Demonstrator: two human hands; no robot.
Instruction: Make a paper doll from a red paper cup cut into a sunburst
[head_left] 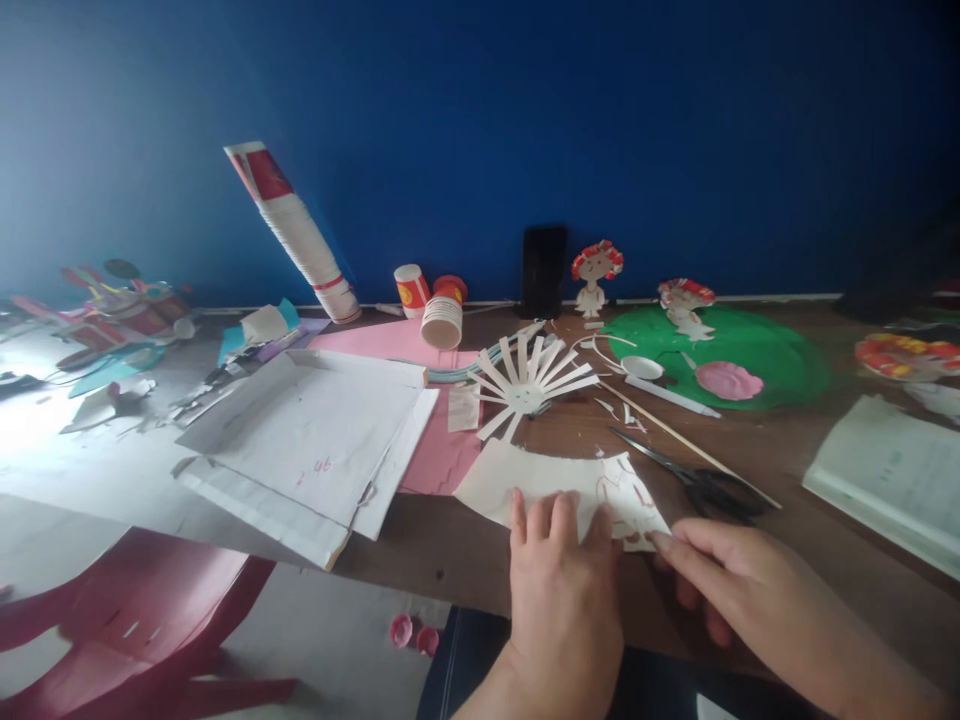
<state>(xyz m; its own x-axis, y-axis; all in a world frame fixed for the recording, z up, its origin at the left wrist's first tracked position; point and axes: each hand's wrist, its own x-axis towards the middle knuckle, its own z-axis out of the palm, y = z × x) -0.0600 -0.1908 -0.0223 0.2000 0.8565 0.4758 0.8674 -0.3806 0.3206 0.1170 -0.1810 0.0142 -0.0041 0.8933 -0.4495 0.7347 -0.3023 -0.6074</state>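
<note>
A curved piece of white paper (517,472) with reddish-brown drawn marks on its right part lies at the table's front edge. My left hand (566,570) presses on it from above, fingers spread across its lower middle. At the paper's lower right corner, my right hand (724,570) pinches the edge between thumb and fingers. Just beyond the paper sits a cut paper cup (527,398) fanned out into strips, with a small face drawn at its centre. Black-handled scissors (694,480) lie to the right, blades pointing left.
A tall leaning stack of paper cups (304,245), a phone (544,272) and a paper doll (590,300) stand along the blue wall. White cardboard (300,440) lies left, an open notebook (885,480) right. A thin stick (697,450) crosses near the scissors. A pink chair (142,600) stands below.
</note>
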